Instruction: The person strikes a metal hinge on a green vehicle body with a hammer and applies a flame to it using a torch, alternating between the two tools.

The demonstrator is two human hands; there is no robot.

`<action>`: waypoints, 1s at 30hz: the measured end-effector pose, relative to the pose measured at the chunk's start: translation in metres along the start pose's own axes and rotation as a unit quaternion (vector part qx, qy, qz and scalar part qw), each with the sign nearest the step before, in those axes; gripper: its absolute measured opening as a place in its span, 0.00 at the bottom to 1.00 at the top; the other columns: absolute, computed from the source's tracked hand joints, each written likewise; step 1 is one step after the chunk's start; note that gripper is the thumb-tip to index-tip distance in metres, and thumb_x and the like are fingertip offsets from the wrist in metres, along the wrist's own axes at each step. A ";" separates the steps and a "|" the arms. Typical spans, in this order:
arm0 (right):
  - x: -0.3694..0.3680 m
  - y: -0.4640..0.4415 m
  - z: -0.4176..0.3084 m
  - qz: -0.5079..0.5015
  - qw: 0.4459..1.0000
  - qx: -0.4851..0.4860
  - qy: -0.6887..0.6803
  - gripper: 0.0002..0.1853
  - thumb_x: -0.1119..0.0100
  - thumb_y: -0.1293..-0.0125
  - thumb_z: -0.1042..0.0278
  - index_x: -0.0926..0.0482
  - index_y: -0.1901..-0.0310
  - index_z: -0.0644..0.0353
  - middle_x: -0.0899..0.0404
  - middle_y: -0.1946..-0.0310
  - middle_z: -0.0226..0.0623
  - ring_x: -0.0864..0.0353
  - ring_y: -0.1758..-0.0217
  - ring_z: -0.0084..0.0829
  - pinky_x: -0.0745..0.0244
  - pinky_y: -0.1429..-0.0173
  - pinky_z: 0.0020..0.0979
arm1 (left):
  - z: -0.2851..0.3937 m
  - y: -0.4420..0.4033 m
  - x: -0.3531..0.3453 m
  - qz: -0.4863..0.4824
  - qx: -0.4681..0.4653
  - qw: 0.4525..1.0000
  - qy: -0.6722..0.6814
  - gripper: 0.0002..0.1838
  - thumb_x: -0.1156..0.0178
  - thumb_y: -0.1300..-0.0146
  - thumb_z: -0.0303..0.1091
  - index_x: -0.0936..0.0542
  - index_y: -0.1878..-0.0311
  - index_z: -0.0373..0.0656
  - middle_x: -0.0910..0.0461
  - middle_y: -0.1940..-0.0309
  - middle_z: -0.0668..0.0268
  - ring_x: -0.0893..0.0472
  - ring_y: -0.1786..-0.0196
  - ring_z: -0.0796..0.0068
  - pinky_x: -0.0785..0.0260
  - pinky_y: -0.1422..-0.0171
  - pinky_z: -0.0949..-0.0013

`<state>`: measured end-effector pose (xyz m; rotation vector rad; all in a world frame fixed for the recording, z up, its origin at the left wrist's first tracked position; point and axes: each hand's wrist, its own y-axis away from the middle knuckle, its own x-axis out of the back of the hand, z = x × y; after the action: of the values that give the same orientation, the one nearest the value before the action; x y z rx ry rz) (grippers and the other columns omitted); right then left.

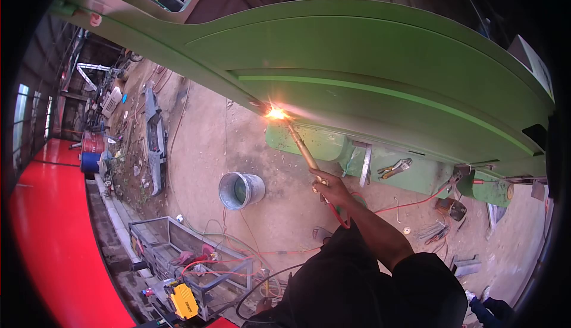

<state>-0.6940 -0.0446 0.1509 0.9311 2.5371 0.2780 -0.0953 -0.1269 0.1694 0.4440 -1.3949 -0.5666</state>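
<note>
My right hand (333, 190) is wrapped round the handle of a brass gas torch (303, 145), with a red hose running back from it. At the torch's tip a bright orange flame with sparks (276, 114) meets the lower edge of a large green metal vehicle panel (357, 48). Glare hides the exact spot being heated. Low at the bottom edge, what seems to be my left hand (265, 305) shows only in part beside my dark clothing; its fingers cannot be made out.
A bucket (241, 190) stands on the concrete floor. Locking pliers (395, 168) lie on a green ledge below the panel. Red hoses (285, 252) trail past a metal frame (190, 250) with a yellow box (183, 301). A red panel (59, 233) is at left; another person's feet (488, 304) appear lower right.
</note>
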 end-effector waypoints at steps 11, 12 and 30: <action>-0.001 -0.001 -0.003 -0.010 1.000 -0.009 0.000 0.29 0.48 0.31 0.76 0.32 0.29 0.47 0.22 0.64 0.30 0.25 0.79 0.19 0.25 0.76 0.25 | -0.013 0.003 -0.003 0.006 -0.032 0.999 0.007 0.24 0.42 0.38 0.50 0.18 0.51 0.38 0.18 0.57 0.44 0.18 0.50 0.45 0.29 0.44 0.52; -0.001 -0.001 -0.004 -0.009 1.000 -0.011 0.001 0.28 0.47 0.30 0.75 0.32 0.29 0.47 0.22 0.64 0.30 0.25 0.80 0.19 0.25 0.77 0.25 | -0.015 0.004 -0.004 0.010 -0.039 0.999 0.003 0.24 0.42 0.38 0.50 0.18 0.51 0.38 0.18 0.57 0.44 0.18 0.51 0.45 0.29 0.44 0.52; 0.000 0.000 0.000 -0.012 1.000 -0.009 -0.001 0.28 0.49 0.30 0.75 0.32 0.29 0.47 0.22 0.65 0.29 0.25 0.80 0.18 0.25 0.76 0.24 | -0.016 0.012 -0.012 0.134 -0.264 0.945 -0.136 0.22 0.35 0.44 0.48 0.17 0.55 0.40 0.18 0.58 0.44 0.17 0.55 0.43 0.24 0.50 0.49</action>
<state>-0.6942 -0.0444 0.1511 0.8933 2.5385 0.2937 -0.0793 -0.1111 0.1654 -0.2636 -1.4624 -0.7639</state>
